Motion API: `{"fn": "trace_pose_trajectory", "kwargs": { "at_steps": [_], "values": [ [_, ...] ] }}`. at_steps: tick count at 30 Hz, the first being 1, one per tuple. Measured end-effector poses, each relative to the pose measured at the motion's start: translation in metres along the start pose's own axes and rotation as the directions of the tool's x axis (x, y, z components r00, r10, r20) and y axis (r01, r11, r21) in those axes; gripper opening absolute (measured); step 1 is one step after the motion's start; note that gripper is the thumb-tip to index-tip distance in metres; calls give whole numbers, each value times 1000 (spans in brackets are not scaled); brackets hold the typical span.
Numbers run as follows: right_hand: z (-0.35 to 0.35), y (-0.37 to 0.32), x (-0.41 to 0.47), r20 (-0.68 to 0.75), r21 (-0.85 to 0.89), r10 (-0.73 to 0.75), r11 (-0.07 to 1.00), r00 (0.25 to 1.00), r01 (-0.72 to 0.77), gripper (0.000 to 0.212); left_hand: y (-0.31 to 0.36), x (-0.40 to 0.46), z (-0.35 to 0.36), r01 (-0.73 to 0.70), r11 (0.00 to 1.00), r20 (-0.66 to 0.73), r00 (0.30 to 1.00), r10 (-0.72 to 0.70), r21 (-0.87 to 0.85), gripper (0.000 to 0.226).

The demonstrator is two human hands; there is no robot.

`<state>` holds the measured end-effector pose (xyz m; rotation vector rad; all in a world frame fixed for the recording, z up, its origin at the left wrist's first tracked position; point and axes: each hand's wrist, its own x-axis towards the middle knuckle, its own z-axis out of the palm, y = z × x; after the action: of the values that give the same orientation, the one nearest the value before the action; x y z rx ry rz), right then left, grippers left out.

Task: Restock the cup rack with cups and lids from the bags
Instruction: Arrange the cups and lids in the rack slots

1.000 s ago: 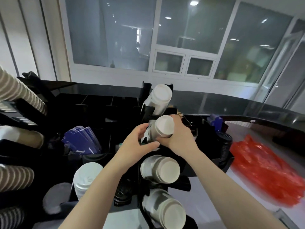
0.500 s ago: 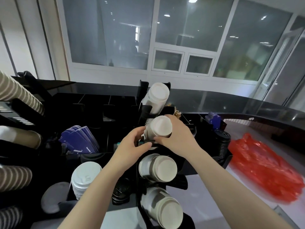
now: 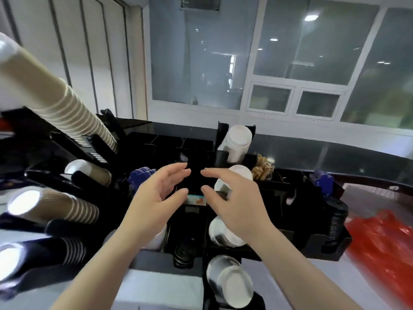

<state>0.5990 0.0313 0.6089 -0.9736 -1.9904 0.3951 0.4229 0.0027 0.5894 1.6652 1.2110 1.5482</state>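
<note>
A: What are the hands doing?

B: The left hand (image 3: pixel 154 195) and right hand (image 3: pixel 232 198) are hovering with fingers spread, grasping nothing, over the black rack (image 3: pixel 312 233).

A: Where are the cups lying?

B: White cup stacks are sitting in the rack's slots: one (image 3: pixel 237 143) at twelve o'clock from the hands, tilted, base pointing up toward the camera; another (image 3: pixel 232 285) at six o'clock. Ribbed paper stacks (image 3: pixel 73 113) are slanting at nine o'clock.

A: Anything else?

B: A crinkled red bag (image 3: pixel 384 249) is lying on the table (image 3: pixel 290 278) at four o'clock.
</note>
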Motion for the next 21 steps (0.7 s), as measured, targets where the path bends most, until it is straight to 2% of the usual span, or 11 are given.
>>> {"fn": "trace_pose_trajectory", "kwargs": {
  "at_steps": [4,10,14,17,21],
  "values": [
    [26,-26,19,-6,76,-69,995,998,69,28,20,-19,-45,-10,996,-73,997,17,84,48],
    [90,-78,48,37,148,-160,977,986,153,29,33,-34,-136,-56,996,-214,974,71,74,46],
    [139,-107,86,32,96,-195,977,980,191,34,19,-28,-204,-106,989,-230,965,128,105,48],
    [181,-128,124,-28,102,-129,986,991,131,48,-4,-6,-265,-110,985,-204,970,135,132,53],
    [230,-138,183,-6,175,59,983,998,-57,87,-45,46,-331,-69,979,-176,979,103,192,69]
  ]
}}
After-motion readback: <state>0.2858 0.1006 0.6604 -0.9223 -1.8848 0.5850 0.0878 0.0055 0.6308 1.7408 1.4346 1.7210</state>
